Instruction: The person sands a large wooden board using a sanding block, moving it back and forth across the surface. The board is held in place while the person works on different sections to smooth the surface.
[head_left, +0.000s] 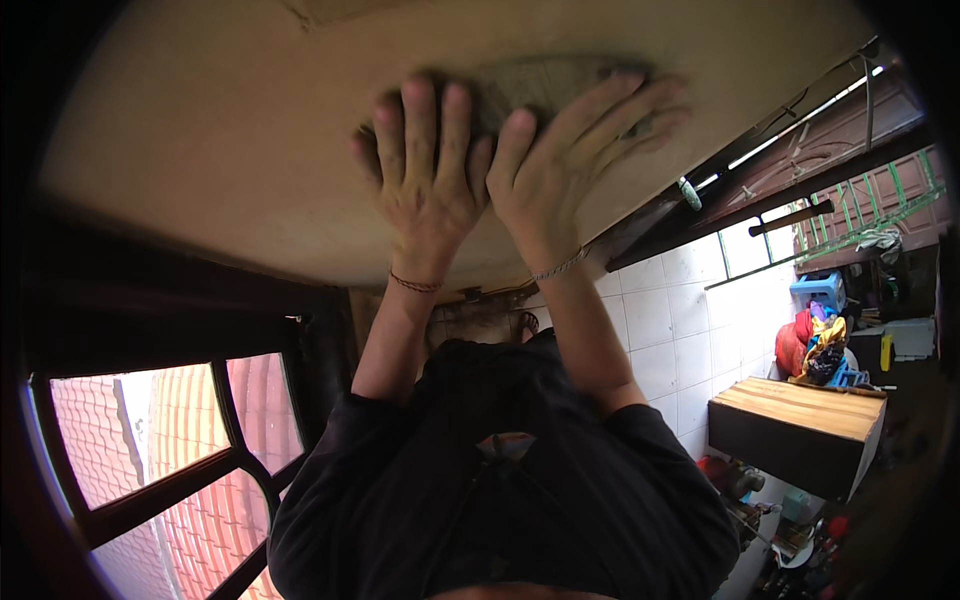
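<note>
A broad tan surface (225, 150) fills the top of the view before me. My left hand (427, 165) is spread over it, palm down, with a thin reddish-brown braided bracelet at the wrist. Close at its right, my right hand (562, 150) lies angled to the right with fingers apart, a grey twisted bracelet at its wrist. The thumbs almost touch. Beneath and between the fingers shows a dark grey-green patch (517, 90), blurred; whether it is a cloth or a mark I cannot tell. Neither hand is seen to grasp anything.
Window panes in a dark frame (157, 491) are at the left, with roof tiles beyond. White floor tiles (667, 315) lie at the right, with a wood-topped black box (795, 435), a blue stool (817, 289), piled colourful cloths (821, 345) and a green metal rack (877, 217).
</note>
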